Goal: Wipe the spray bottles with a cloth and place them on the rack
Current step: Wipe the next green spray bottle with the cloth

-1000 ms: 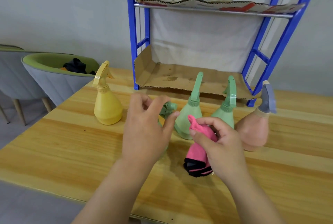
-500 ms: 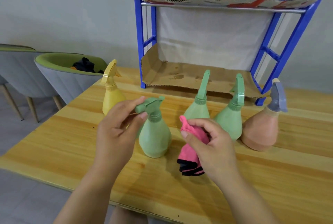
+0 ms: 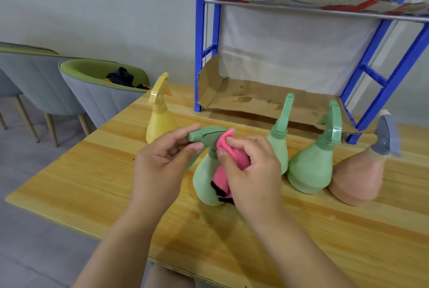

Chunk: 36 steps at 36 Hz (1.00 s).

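Note:
A green spray bottle [image 3: 204, 185] stands upright on the wooden table [image 3: 92, 185] in front of me. My left hand [image 3: 162, 162] pinches its nozzle head between thumb and fingers. My right hand [image 3: 250, 171] grips a pink cloth [image 3: 229, 155] with a black hem and presses it against the bottle's neck and body. Two more green bottles [image 3: 278, 146] [image 3: 313, 167] stand just to the right, then a peach bottle [image 3: 357, 176] with a grey-blue head. A yellow bottle [image 3: 159, 120] stands behind my left hand. The blue rack [image 3: 199, 55] rises at the back.
Cardboard [image 3: 260, 99] lines the rack's lower shelf, and another sheet lies on the upper shelf [image 3: 325, 2]. Grey and green chairs [image 3: 92, 92] stand left of the table, one holding dark clothing. The table's near edge runs just below my forearms.
My right hand has brought the pink cloth up from beside the green bottle onto its neck. My left hand keeps hold of the nozzle head.

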Each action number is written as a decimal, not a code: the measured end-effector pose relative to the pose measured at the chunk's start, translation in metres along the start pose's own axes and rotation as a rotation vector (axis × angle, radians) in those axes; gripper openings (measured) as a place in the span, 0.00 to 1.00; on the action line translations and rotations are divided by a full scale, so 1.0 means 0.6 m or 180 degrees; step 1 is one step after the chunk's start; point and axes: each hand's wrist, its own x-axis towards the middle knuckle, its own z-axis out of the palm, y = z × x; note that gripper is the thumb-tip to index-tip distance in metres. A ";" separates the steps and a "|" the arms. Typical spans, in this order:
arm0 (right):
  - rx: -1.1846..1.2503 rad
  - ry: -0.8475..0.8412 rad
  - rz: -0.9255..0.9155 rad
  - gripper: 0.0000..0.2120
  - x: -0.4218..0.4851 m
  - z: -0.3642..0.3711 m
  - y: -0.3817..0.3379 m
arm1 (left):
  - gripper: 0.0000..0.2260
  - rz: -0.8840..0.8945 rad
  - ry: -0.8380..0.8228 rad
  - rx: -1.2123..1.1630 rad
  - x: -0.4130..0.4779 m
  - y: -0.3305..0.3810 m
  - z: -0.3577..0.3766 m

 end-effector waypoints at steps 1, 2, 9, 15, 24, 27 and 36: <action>0.0000 0.0022 -0.0071 0.06 -0.004 0.003 0.000 | 0.15 -0.0012 -0.0016 -0.0034 0.000 0.000 -0.001; -0.0006 0.0049 -0.0144 0.06 -0.006 0.005 0.001 | 0.15 -0.0030 -0.0034 -0.0069 0.000 -0.001 -0.001; -0.0048 0.0019 -0.0777 0.08 -0.010 0.006 -0.010 | 0.14 -0.0093 -0.0212 -0.0251 -0.001 0.003 -0.006; 0.0129 0.0115 -0.0649 0.08 -0.009 0.011 -0.014 | 0.15 -0.0092 -0.0298 -0.0155 -0.001 0.003 -0.013; 0.0070 -0.0337 -0.1108 0.09 -0.048 0.022 -0.002 | 0.15 -0.0150 -0.0353 -0.0319 -0.003 0.003 -0.010; 0.0014 -0.0115 -0.0981 0.10 -0.043 0.014 0.003 | 0.12 -0.0126 -0.0400 -0.0293 -0.005 -0.003 -0.007; 0.0013 -0.0107 0.0277 0.11 -0.017 -0.001 0.015 | 0.08 -0.0376 -0.0295 -0.0110 -0.009 -0.022 0.021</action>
